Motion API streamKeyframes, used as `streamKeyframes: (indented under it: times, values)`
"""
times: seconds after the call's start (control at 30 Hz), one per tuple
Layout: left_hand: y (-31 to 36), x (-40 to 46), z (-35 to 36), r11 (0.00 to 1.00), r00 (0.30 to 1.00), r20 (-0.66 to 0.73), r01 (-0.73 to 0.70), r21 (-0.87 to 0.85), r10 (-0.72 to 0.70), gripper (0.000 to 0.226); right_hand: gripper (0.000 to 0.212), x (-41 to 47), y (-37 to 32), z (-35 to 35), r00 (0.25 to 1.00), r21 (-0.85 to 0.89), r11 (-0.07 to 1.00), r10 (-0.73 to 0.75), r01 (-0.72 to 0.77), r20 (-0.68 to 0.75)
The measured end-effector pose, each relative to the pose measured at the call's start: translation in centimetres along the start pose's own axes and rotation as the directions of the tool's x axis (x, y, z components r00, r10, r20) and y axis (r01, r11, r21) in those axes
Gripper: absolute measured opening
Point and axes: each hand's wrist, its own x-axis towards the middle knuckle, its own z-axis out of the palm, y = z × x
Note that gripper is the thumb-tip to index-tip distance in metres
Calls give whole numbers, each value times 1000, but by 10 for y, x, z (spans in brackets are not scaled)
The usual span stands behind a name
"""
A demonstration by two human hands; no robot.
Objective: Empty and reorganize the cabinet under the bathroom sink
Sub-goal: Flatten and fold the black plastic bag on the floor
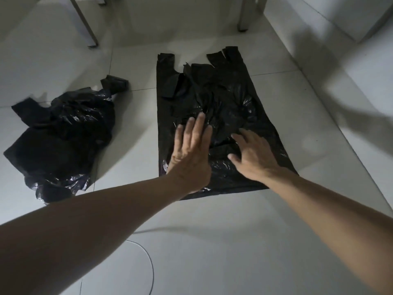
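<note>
A black plastic bag (223, 99) lies spread flat on the white tiled floor, its handles pointing away from me. My left hand (191, 154) presses on its near left part with straight fingers. My right hand (253, 154) rests flat on the bag's near middle, fingers spread. A second black plastic bag (61, 137) lies crumpled on the floor to the left, untouched.
Two pale furniture legs (87, 28) (244, 15) stand at the far side of the floor. A white cabinet or wall (361, 22) fills the upper right. A thin dark cable (148, 262) loops over the tiles near my left arm.
</note>
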Motion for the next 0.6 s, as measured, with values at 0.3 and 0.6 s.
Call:
streamKeyframes:
  times: [0.3,0.6]
  values:
    - [-10,8,26,994,933,347,-107,18,95,68,81,-16,-8,46,998,-73,996,61,-59,21]
    - [-64,32,51,988,876,467,65,137,-123,80,86,-13,-1,55,997,-82,994,79,-77,25]
